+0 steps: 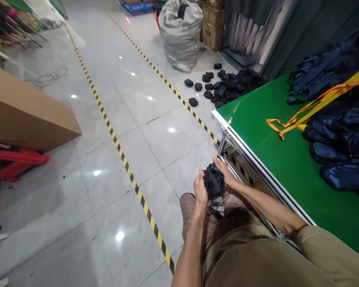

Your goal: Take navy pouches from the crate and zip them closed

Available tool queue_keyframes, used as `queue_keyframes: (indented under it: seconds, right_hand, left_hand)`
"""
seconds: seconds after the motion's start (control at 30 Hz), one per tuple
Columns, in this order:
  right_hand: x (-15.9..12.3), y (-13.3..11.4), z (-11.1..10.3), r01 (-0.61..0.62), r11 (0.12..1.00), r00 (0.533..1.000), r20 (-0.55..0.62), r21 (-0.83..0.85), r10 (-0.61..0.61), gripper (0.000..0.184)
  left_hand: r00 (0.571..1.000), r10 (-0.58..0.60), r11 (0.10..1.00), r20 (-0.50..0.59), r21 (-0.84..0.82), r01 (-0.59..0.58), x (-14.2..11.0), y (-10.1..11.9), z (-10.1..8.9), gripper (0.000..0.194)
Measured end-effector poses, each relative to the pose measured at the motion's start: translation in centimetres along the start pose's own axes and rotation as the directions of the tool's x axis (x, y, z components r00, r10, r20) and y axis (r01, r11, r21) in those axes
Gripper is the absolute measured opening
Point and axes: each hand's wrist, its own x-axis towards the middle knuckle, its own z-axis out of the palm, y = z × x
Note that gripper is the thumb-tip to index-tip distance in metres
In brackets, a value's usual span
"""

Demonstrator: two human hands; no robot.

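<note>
In the head view, a crumpled dark blue and black fabric pouch (214,181) is held over my lap, beside the table's metal edge. My left hand (200,187) grips its left side with the thumb on top. On the far right side, my right hand (224,170) is closed around it, fingers partly hidden by the cloth. A grey and black piece (217,206) hangs below the pouch; whether it is attached, I cannot tell. To the right, navy fabric pouches (345,173) lie piled on the green table (257,131).
Small dark bundles (233,85) are heaped on the floor past the table's corner, near a large grey sack (181,38) and a carton (213,28). Orange straps (290,123) lie on the table. Striped tape (116,141) crosses the floor. A cardboard box (26,107) stands left.
</note>
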Motion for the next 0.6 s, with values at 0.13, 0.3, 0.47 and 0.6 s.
queue_keyframes:
  seconds: [0.13,0.3,0.47,0.6]
  right_hand:
    - [-1.3,-1.4,-1.2,-0.01,1.0,0.999,0.049,-0.013,0.01,0.076]
    - [-2.8,-2.9,-3.0,0.021,0.998,0.991,-0.133,-0.056,-0.028,0.07]
    - [-1.9,-0.7,-1.8,-0.037,0.999,0.991,-0.128,-0.033,0.033,0.07]
    - [0.5,1.2,1.1,-0.048,0.993,0.998,-0.043,-0.112,0.044,0.07]
  left_hand:
    - [0.997,0.045,0.999,-0.061,0.02,-0.044,-1.4,0.0,-1.1,0.074]
    - [0.99,0.138,0.988,-0.033,0.081,-0.135,0.2,-1.9,-1.6,0.07]
    - [0.99,0.14,0.981,0.017,0.13,-0.141,3.0,-3.8,-0.2,0.062]
    - [0.99,0.143,0.978,-0.016,0.153,-0.139,4.0,-4.0,-0.2,0.061]
